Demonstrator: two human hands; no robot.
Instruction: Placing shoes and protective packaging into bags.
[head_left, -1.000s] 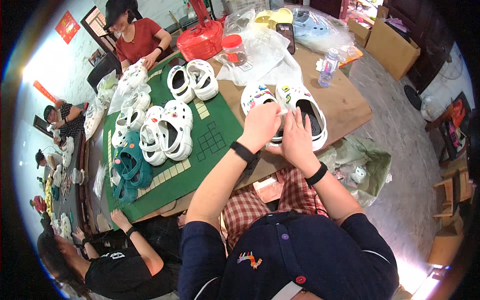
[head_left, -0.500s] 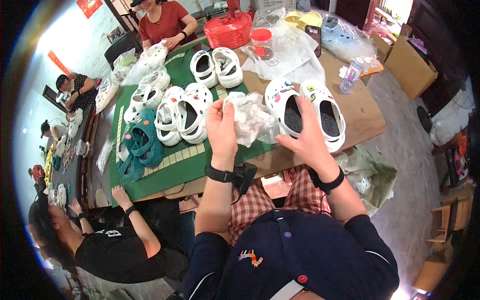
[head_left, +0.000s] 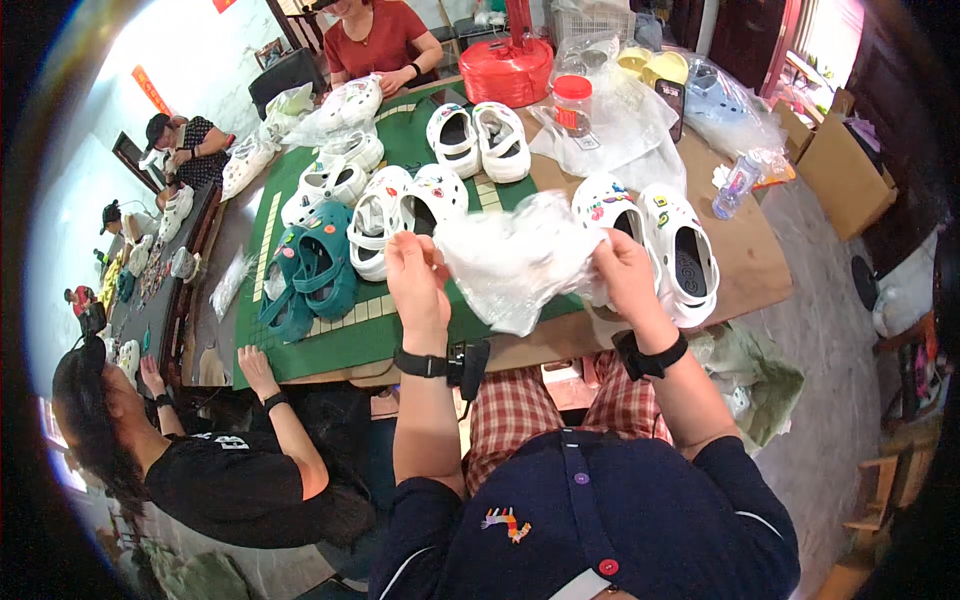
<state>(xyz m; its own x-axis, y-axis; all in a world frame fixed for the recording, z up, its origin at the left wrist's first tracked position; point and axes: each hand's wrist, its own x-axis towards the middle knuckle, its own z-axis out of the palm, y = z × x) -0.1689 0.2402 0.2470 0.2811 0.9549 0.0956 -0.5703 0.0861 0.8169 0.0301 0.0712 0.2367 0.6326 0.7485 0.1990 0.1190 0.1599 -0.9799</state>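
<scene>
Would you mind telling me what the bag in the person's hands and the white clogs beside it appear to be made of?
The bag, held between the left hand and right hand, looks like thin clear plastic film: see-through, crinkled, glinting. The white clogs seem moulded foam or rubber, matte and thick-walled with vent holes, though the exact material is unclear.

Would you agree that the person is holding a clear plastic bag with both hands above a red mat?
Not quite: the head view shows the mat is green, not red. Both the left hand and right hand do hold the clear plastic bag above it.
</scene>
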